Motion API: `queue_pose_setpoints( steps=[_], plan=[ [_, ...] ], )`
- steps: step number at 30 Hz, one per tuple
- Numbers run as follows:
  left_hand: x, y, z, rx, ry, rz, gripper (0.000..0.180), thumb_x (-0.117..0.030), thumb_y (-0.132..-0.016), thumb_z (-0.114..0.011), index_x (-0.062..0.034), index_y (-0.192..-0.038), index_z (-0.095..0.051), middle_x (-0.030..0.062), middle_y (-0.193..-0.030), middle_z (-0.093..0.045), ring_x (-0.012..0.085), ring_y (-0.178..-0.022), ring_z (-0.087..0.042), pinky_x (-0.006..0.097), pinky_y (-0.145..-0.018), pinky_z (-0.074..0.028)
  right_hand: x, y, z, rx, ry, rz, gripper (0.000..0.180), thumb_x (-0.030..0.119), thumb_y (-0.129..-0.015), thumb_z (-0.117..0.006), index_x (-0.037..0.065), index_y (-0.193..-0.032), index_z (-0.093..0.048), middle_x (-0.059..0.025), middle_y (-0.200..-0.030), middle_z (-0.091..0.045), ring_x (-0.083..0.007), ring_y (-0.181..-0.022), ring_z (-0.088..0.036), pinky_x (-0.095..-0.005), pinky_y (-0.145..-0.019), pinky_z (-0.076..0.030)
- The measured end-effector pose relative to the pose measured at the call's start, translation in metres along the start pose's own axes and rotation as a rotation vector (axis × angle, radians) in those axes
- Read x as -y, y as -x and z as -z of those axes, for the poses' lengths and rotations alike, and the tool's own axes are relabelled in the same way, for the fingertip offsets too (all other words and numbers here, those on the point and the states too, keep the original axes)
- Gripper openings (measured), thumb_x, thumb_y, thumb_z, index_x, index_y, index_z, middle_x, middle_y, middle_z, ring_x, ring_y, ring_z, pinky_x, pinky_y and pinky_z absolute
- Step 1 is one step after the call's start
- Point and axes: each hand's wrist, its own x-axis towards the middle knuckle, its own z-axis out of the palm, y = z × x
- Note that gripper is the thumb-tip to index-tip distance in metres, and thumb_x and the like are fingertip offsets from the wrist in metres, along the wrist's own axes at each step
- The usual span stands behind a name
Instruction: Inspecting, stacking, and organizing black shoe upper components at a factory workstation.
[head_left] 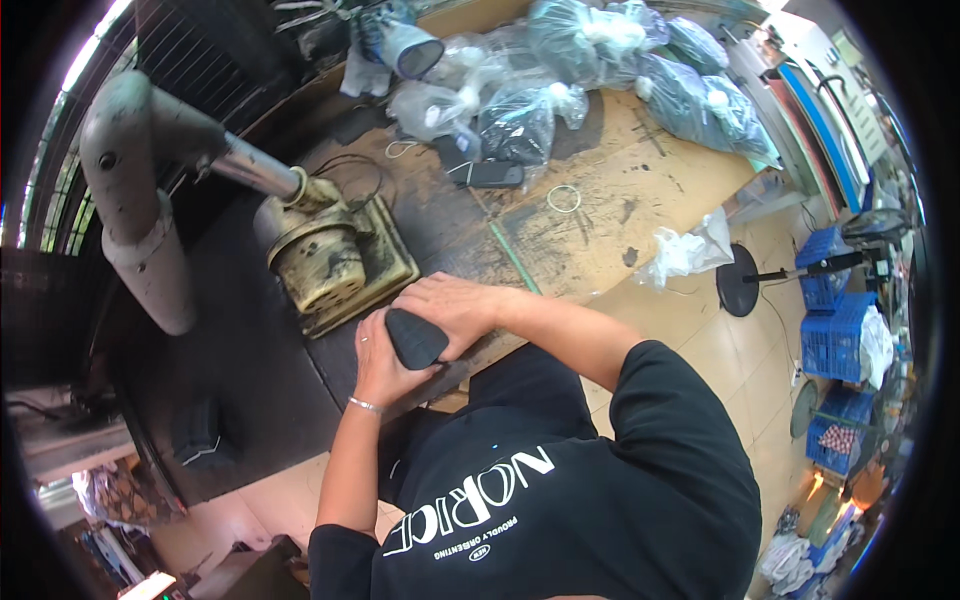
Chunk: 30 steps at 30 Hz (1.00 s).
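Observation:
A black, rounded wedge-shaped piece (414, 337) sits between both my hands at the near edge of the worn workbench (610, 215). My left hand (378, 362) cups it from below and the left, with a ring and a thin bracelet on that arm. My right hand (450, 303) lies over its top right side, fingers curled on it. Just beyond my hands stands a dirty yellowish metal press base (340, 262) with a grey lever arm (140, 190) reaching over it.
Several clear plastic bags of dark parts (560, 80) are piled at the far side of the bench. A dark phone-like slab (493, 175) and a rubber ring (563, 198) lie near them. Blue crates (838, 335) and a fan stand (740, 280) are on the tiled floor at right.

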Motion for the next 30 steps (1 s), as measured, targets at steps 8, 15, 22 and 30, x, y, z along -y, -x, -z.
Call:
queue_pose_setpoints(
  steps=[8, 15, 22, 30],
  plan=[
    [-0.012, 0.001, 0.009, 0.01, 0.071, 0.05, 0.098, -0.034, -0.049, -0.087, 0.0039, -0.126, -0.04, 0.0226, -0.117, -0.053, 0.0377, -0.115, -0.05, 0.042, -0.1, -0.04, -0.042, 0.088, 0.024, -0.646, 0.07, -0.439, 0.063, 0.025, -0.071, -0.077, 0.0, -0.124, -0.051, -0.0191, -0.128, -0.05, -0.0353, -0.12, -0.048, -0.0414, -0.101, -0.039],
    [-0.021, 0.028, 0.015, 0.047, 1.131, 0.264, 0.091, -0.026, -0.057, -0.082, 0.0036, -0.131, -0.038, 0.0222, -0.123, -0.054, 0.0346, -0.112, -0.056, 0.041, -0.094, -0.047, -0.108, 0.159, 0.059, -0.543, 0.364, -0.893, 0.024, 0.02, -0.083, -0.063, 0.008, -0.103, -0.059, -0.0147, -0.101, -0.06, -0.0345, -0.095, -0.058, -0.0424, -0.081, -0.048],
    [-0.067, 0.038, 0.022, 0.023, 1.998, 0.174, 0.094, -0.029, -0.058, -0.079, 0.0024, -0.136, -0.036, 0.0207, -0.126, -0.052, 0.0374, -0.118, -0.052, 0.048, -0.101, -0.045, -0.012, 0.071, 0.008, -0.36, -0.657, -0.531, 0.021, 0.018, -0.09, -0.055, -0.001, -0.097, -0.058, -0.0147, -0.085, -0.065, -0.0244, -0.078, -0.063, -0.0358, -0.072, -0.05],
    [-0.066, 0.071, 0.018, 0.06, 2.076, 0.143, 0.094, -0.037, -0.061, -0.081, 0.0022, -0.136, -0.038, 0.0192, -0.128, -0.051, 0.0369, -0.118, -0.051, 0.049, -0.102, -0.043, 0.054, 0.032, -0.021, -0.341, -0.509, -0.344, 0.02, 0.016, -0.09, -0.058, 0.0, -0.1, -0.063, -0.0163, -0.087, -0.068, -0.0236, -0.083, -0.066, -0.0346, -0.076, -0.05]
  ],
)
